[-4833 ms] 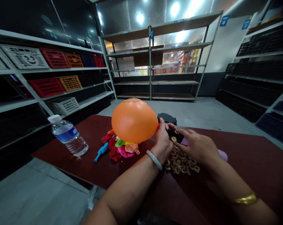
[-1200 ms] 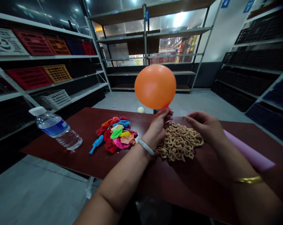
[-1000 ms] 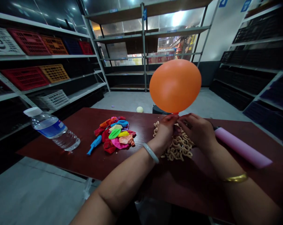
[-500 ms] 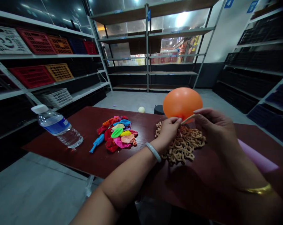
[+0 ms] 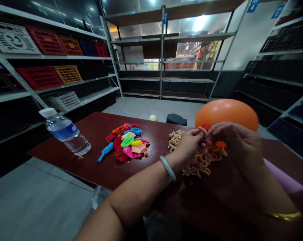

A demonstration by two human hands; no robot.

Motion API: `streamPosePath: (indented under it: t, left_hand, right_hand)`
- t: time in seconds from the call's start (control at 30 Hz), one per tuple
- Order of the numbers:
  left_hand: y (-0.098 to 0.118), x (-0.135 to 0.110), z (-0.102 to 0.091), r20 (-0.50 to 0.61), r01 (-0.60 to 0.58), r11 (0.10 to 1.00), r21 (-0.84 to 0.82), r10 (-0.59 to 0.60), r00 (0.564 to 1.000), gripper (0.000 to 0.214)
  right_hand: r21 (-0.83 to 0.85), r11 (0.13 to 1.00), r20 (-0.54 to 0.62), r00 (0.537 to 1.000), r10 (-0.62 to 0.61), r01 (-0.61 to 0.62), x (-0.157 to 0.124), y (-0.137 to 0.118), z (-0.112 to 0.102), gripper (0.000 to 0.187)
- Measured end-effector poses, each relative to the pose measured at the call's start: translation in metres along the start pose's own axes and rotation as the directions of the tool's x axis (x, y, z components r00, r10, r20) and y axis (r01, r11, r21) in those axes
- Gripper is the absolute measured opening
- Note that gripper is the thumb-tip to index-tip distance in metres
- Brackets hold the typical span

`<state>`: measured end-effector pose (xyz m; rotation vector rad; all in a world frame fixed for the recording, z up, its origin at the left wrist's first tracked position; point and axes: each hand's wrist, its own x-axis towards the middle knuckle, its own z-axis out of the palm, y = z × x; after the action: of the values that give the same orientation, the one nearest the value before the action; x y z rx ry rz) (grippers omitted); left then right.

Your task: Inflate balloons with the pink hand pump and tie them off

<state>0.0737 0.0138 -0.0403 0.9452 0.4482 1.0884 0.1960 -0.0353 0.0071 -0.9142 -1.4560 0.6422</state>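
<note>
An inflated orange balloon (image 5: 228, 112) is held just beyond my two hands, its neck end toward me. My left hand (image 5: 190, 142), with a pale bangle at the wrist, is closed in a pinch at the balloon's neck. A tan rubber band (image 5: 203, 130) curves over its fingertips. My right hand (image 5: 238, 140) is closed close beside it, thumb and fingers together at the neck; what lies between them is mostly hidden. Below both hands spreads a heap of tan rubber bands (image 5: 198, 164), partly covered by my left hand.
On the dark red table (image 5: 91, 174) lie a pile of uninflated balloons (image 5: 128, 142) and a tilted-looking water bottle (image 5: 67, 132). A pink-purple sheet or roll (image 5: 283, 175) lies at right. Beyond are a black stool-like object (image 5: 176, 119), a pale ball (image 5: 153, 117) and shelves with crates (image 5: 38, 77).
The balloon and both hands have shifted right in view, and the balloon looks larger. The rubber band, stretched straight between my hands before, now curls at my left fingertips; the hands are closer together.
</note>
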Motion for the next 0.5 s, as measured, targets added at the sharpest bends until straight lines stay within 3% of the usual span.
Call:
streamPosePath:
  t: [0.13, 0.23, 0.33, 0.4, 0.5]
  left_hand:
    - [0.013, 0.003, -0.004, -0.054, -0.030, 0.999, -0.043, 0.028, 0.998, 0.031]
    - [0.020, 0.002, -0.003, -0.065, -0.016, 0.998, -0.066, 0.012, 0.998, 0.027]
    - [0.023, -0.001, 0.000, -0.038, 0.035, 0.995, -0.093, -0.038, 0.999, 0.022]
    - [0.025, -0.004, 0.003, 0.009, 0.086, 0.989, -0.117, -0.085, 0.996, 0.020]
    - [0.029, -0.009, 0.008, 0.078, 0.163, 0.973, -0.164, -0.152, 0.985, 0.018]
  right_hand:
    - [-0.232, 0.954, -0.035, 0.981, 0.189, -0.192, 0.007, 0.016, -0.010, 0.045]
    - [-0.354, 0.891, -0.026, 0.955, 0.296, -0.285, 0.018, 0.040, -0.011, 0.039]
    - [-0.044, 0.928, 0.052, 0.927, 0.372, -0.370, 0.022, 0.060, -0.002, 0.025]
    - [0.164, 0.892, 0.147, 0.905, 0.400, -0.421, 0.020, 0.065, 0.006, 0.023]
    - [0.235, 0.863, 0.206, 0.891, 0.405, -0.446, 0.016, 0.063, 0.013, 0.031]
